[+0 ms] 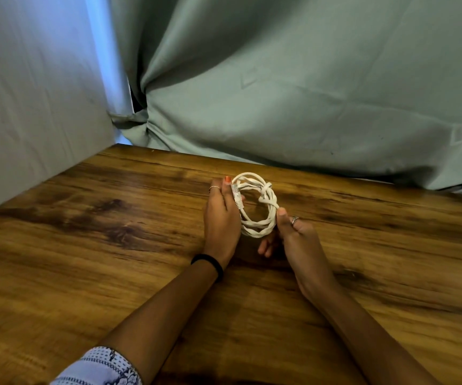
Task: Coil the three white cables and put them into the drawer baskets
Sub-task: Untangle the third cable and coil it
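A white cable [260,202], wound into a small coil with a wrap round its far side, is held upright between both hands above the wooden table [85,245]. My left hand [221,218] grips the coil's left side, its thumb lying along a plug end. My right hand [296,240] pinches the coil's lower right side between thumb and fingers. No other cable and no drawer basket is in view.
A green curtain [307,93] hangs behind the table's far edge and over the left side. The table surface extends widely to the left and right of my hands. A black band sits on my left wrist.
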